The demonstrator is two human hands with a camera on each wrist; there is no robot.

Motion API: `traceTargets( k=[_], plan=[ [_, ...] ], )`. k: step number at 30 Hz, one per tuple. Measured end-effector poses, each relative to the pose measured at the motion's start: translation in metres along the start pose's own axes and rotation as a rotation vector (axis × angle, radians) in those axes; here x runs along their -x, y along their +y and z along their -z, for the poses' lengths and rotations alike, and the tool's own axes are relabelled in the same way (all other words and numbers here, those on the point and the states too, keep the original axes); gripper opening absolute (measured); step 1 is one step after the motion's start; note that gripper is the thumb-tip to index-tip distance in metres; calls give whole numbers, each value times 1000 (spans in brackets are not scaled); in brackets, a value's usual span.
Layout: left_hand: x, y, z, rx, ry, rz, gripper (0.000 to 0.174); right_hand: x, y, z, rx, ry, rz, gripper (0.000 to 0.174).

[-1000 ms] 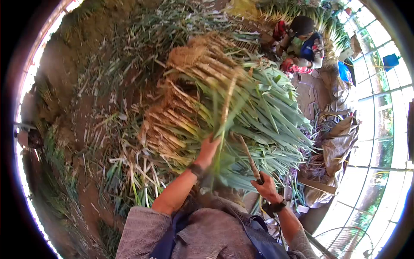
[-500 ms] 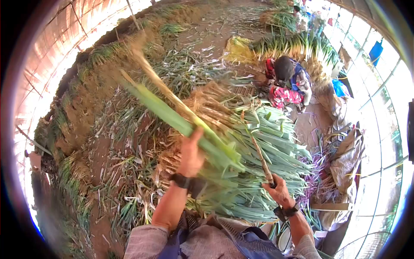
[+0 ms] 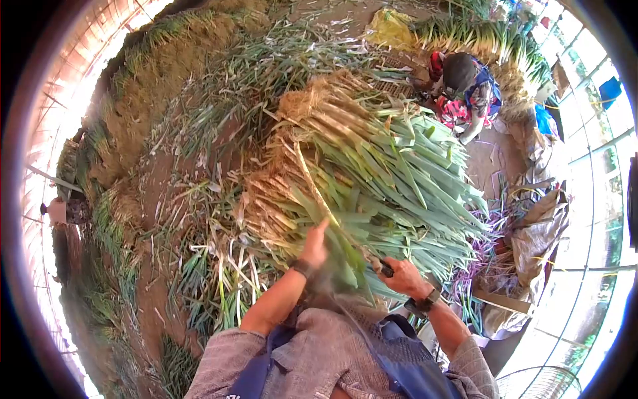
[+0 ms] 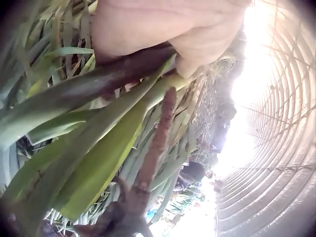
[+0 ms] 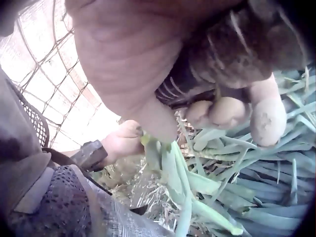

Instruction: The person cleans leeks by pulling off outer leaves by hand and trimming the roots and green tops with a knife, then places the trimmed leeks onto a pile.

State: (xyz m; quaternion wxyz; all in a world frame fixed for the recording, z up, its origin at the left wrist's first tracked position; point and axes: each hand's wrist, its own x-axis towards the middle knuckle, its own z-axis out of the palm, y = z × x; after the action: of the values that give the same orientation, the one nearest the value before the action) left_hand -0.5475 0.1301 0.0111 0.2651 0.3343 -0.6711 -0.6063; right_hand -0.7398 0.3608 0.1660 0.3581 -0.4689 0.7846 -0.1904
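Observation:
My left hand (image 3: pixel 314 247) grips a leek (image 3: pixel 305 169) by its middle, roots pointing away and leaves hanging towards my body. In the left wrist view, green leaves (image 4: pixel 98 163) fan out below the thumb. My right hand (image 3: pixel 407 278) holds a long knife by its dark handle (image 3: pixel 386 268); the ribbed handle (image 5: pixel 237 54) fills the palm in the right wrist view. Its narrow, rusty-brown blade (image 4: pixel 157 140) crosses to the leek, tip right at the stalk beside my left thumb. Under both hands lies a big heap of leeks (image 3: pixel 412 179), roots to the left.
Trimmed leaves (image 3: pixel 199 253) litter the ground on the left. Another person (image 3: pixel 465 86) crouches beyond the heap at the right. Sacking (image 3: pixel 535 233) lies along the right edge, next to the mesh wall (image 3: pixel 591 219). More leeks (image 3: pixel 475 33) stand in a row farther back.
My left hand first swung the leek up and to the left, then came back down nearer my body. The knife has moved left, its blade now meeting the leek.

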Motion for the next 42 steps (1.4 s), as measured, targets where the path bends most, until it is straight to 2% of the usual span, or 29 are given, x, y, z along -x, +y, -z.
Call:
traceTargets(
  k=[2, 3, 6, 8, 10, 11, 14, 16, 18, 20, 23, 30, 32, 36, 37, 42],
  plan=[
    [-5, 84, -4, 863, 214, 601, 27, 0, 6, -9, -10, -59, 111, 29],
    [-7, 86, 0, 870, 238, 617, 26, 1, 3, -7, 3, -57, 102, 29],
    [-10, 103, 13, 934, 183, 646, 26, 7, 4, -12, -14, -29, 98, 28],
    [-12, 106, 14, 848, 181, 626, 27, 10, 6, -14, -32, 11, 93, 26],
    [-20, 115, 16, 760, 185, 507, 27, 14, 5, -16, -50, 53, 85, 26],
    [-23, 119, 19, 841, 166, 510, 27, 15, 4, -15, -38, 81, 86, 25],
    [-29, 130, 26, 773, 156, 516, 27, 20, -6, -7, -31, -27, 105, 29],
    [-35, 129, 32, 789, 143, 518, 27, 18, -6, -11, -56, -5, 82, 28],
    [-38, 127, 33, 861, 134, 420, 25, 17, -8, -10, -76, 15, 59, 27],
    [-38, 122, 37, 827, 118, 424, 28, 14, -15, -8, -71, 24, 48, 26],
    [-39, 126, 36, 973, 42, 462, 35, 5, -19, -10, -32, 4, 46, 25],
    [-38, 136, 30, 962, 49, 432, 31, -15, -23, -13, -114, 72, 102, 25],
    [-37, 136, 29, 900, 64, 468, 28, -25, -30, -10, -106, 105, 71, 25],
    [-30, 136, 27, 964, 110, 532, 26, -48, -43, 1, -71, 80, 105, 26],
    [-29, 136, 27, 966, 112, 526, 26, -55, -45, 1, -112, 132, 146, 26],
    [-27, 151, 24, 1057, -88, 544, 31, -87, -58, 8, -141, 179, 203, 31]
  ],
)
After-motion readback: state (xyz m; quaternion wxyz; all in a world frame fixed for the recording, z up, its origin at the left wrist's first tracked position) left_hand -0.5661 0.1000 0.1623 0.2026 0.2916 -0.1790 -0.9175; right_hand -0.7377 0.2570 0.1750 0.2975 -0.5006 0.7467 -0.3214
